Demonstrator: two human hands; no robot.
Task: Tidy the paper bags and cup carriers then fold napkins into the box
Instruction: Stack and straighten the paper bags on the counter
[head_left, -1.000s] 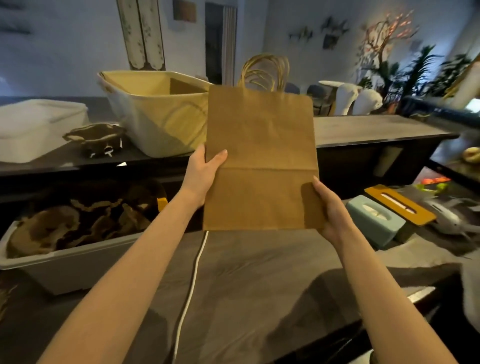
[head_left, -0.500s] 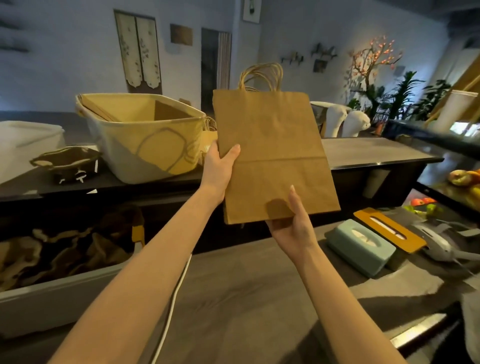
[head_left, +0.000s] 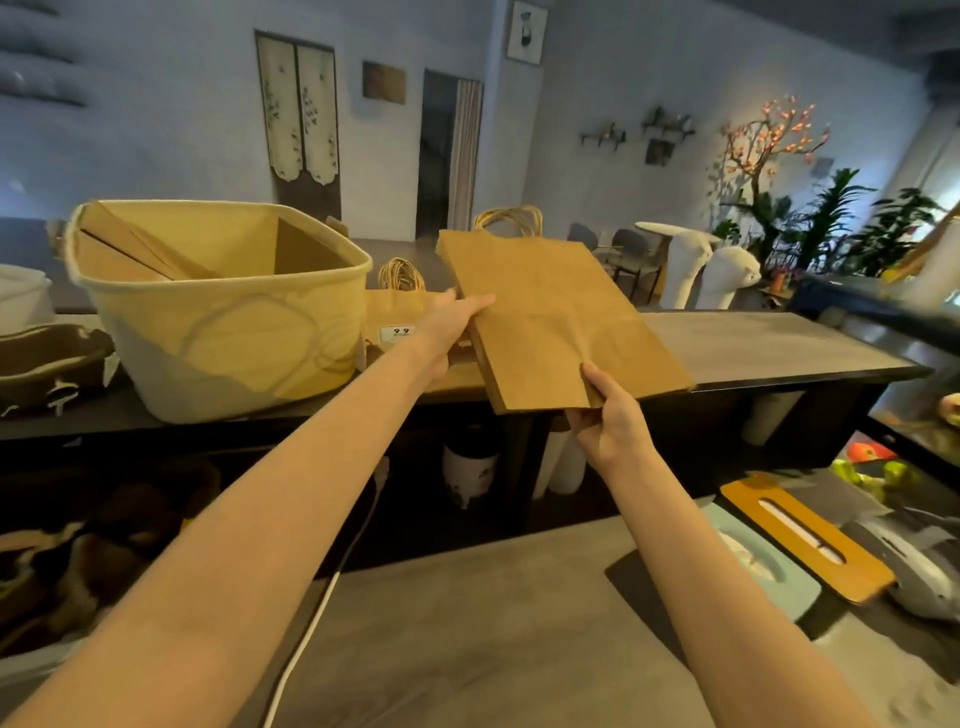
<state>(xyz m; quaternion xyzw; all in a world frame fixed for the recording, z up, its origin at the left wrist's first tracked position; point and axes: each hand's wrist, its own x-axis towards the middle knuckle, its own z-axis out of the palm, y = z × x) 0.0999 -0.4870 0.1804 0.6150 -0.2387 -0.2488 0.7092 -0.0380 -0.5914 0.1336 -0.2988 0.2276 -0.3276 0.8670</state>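
Note:
A flat folded brown paper bag (head_left: 550, 317) with twine handles hangs tilted above the raised dark counter. My right hand (head_left: 605, 415) pinches its bottom edge, thumb on top. My left hand (head_left: 452, 325) reaches out with straight fingers against the bag's left edge. Under it lies another brown paper bag (head_left: 395, 322) flat on the counter, with a "99" sticker. A cream fabric basket (head_left: 223, 332) with flat brown bags inside stands to the left.
A teal tissue box (head_left: 758, 566) and an orange wooden lid (head_left: 805, 540) sit on the near table at right. A white cable (head_left: 311, 618) runs across the near table. A bin of brown cup carriers (head_left: 67, 566) is at lower left.
The bag went from upright in front of me to tilted flat, farther out over the counter. My right hand shifted to its bottom edge; my left hand slid along its left edge.

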